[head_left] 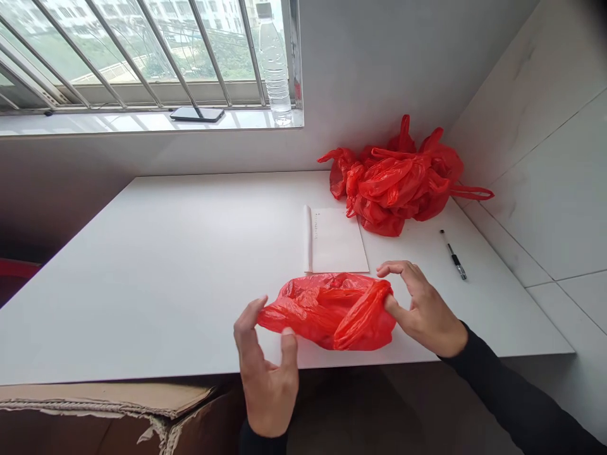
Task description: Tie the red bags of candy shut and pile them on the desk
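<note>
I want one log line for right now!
red bag: crumpled | left hand: open, at bag's left end | right hand: open, thumb at bag's right end

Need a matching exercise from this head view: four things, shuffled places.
1. Pen
2. Bottle
3. Phone
4. Front red bag

A. Lying flat on the windowsill
B. Between the left hand and right hand
C. Standing on the windowsill
D. On the table, near its right edge

Pairs: 1-D, 2-C, 3-A, 4-B
</note>
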The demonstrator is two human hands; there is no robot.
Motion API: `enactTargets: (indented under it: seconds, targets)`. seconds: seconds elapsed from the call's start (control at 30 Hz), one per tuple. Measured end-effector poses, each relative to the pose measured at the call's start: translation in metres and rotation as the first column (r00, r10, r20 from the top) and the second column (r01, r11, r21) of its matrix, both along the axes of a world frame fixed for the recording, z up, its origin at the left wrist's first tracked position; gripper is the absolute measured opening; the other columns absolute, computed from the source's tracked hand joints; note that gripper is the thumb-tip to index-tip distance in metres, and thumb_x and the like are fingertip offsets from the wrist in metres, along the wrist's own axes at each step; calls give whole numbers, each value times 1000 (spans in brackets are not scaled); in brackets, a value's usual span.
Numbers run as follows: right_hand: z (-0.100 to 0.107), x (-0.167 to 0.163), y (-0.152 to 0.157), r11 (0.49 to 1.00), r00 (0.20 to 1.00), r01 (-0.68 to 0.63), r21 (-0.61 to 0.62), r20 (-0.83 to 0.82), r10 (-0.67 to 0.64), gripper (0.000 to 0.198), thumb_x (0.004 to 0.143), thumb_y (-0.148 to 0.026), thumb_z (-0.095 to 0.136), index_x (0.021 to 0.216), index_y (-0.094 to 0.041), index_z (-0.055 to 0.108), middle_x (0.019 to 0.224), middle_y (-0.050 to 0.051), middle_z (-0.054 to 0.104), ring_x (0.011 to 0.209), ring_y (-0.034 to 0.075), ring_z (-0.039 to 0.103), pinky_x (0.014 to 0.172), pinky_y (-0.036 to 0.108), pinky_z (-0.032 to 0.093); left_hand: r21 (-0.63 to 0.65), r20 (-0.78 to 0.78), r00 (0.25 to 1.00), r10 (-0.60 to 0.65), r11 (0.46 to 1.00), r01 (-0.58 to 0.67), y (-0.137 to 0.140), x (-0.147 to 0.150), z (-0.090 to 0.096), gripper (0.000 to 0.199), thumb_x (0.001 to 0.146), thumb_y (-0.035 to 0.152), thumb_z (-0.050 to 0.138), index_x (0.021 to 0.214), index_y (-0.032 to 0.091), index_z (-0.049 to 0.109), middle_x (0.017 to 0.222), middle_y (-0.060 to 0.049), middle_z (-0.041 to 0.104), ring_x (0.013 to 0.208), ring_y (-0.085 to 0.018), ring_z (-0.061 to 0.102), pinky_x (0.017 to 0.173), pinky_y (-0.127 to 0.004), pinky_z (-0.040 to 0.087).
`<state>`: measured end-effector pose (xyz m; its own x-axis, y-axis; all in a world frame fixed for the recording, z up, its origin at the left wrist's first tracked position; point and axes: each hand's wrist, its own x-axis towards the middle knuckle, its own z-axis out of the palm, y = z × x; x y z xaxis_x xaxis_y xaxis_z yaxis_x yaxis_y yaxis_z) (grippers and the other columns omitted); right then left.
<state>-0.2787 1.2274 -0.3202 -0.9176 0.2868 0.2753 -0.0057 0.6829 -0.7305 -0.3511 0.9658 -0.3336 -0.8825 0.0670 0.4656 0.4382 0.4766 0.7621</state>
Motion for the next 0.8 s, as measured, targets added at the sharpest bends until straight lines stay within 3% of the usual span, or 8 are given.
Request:
enactTargets:
  seconds: [0.07, 0.17, 0.3, 0.43, 0.53, 0.6, 0.7, 0.8]
  targets:
    - [3, -1, -11, 996, 996, -91, -14, -5, 90, 40, 88, -20, 58, 127, -24, 50, 124, 6, 60, 115, 25, 54, 97, 43, 47, -221, -131, 974, -185, 963, 154, 12, 4, 7, 62, 86, 18, 65, 145, 26, 48, 147, -12, 50, 142, -32, 39, 117, -53, 34]
    - [6, -5, -19, 987, 988, -157, -37, -9, 157, 21, 93, -24, 57, 115, -25, 58, 106, 2, 65, 100, 22, 59, 93, 41, 47, -388, -182, 925, -332, 889, 243, 17, 2, 11, 39, 85, 11, 65, 120, 29, 67, 126, -5, 66, 134, -31, 48, 122, -60, 21]
    - [2, -5, 0, 949, 999, 41, -311, 40, -30, 19, 100, -42, 56, 102, -24, 63, 90, 1, 64, 84, 20, 61, 75, 36, 50, -98, -44, 990, -133, 987, 128, 2, -8, 11, 17, 94, 19, 62, 107, 28, 68, 106, 0, 70, 106, -20, 63, 109, -43, 42]
    - [8, 7, 4, 892, 976, 149, -428, -82, -202, 25, 97, -42, 62, 116, -26, 60, 107, 3, 63, 100, 23, 61, 89, 41, 49, 12, 30, 997, 72, 997, -73, -8, -3, 22, 12, 94, 29, 65, 103, 27, 72, 103, -2, 63, 98, -17, 61, 90, -29, 48]
    - [28, 19, -21, 947, 833, 155, -281, -479, -278, 35, 88, -18, 69, 120, -29, 59, 106, 2, 58, 98, 21, 58, 92, 40, 48, 109, 156, 988, -6, 994, -12, -2, 6, 34, 12, 94, 31, 64, 103, 26, 69, 97, 0, 66, 88, -15, 62, 81, -24, 50]
    - [41, 21, -41, 996, 792, -17, -85, -609, -38, 45, 86, -6, 64, 124, -29, 57, 103, 1, 59, 93, 20, 59, 86, 38, 51, 209, 233, 969, -79, 977, 29, 2, 9, 40, 12, 92, 31, 65, 102, 25, 68, 97, 0, 68, 88, -14, 64, 79, -22, 52]
    - [44, 11, -59, 942, 887, -252, 220, -336, 316, 40, 96, -11, 54, 133, -25, 51, 110, 5, 65, 102, 24, 61, 92, 46, 53, 394, 273, 947, -170, 918, 51, 5, 11, 43, 17, 87, 33, 72, 99, 24, 67, 95, 1, 68, 85, -14, 66, 74, -21, 55]
    - [31, -1, -60, 885, 962, -247, 394, -9, 273, 34, 102, -19, 46, 136, -16, 51, 114, 12, 67, 109, 31, 61, 97, 55, 50, 510, 344, 913, -219, 860, 14, 3, 12, 40, 21, 82, 33, 76, 99, 23, 67, 95, 0, 69, 82, -16, 66, 70, -24, 57]
